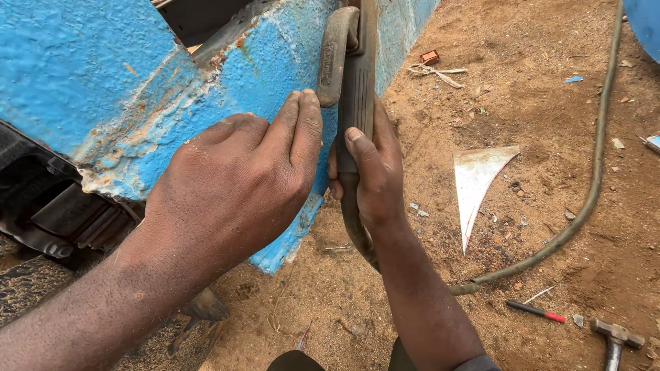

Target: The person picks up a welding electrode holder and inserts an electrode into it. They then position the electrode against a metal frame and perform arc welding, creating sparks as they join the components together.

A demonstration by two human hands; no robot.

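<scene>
Welding holder [354,103], centre frame, sits clamped in the right hand [368,172] to aim upward; left hand [237,182] rests flat, fingers together, steadying against the blue panel [82,75].

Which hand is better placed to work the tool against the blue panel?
Right, likely: the right hand already grips the dark tool handle beside the blue panel; the left hand rests empty on it.
</scene>
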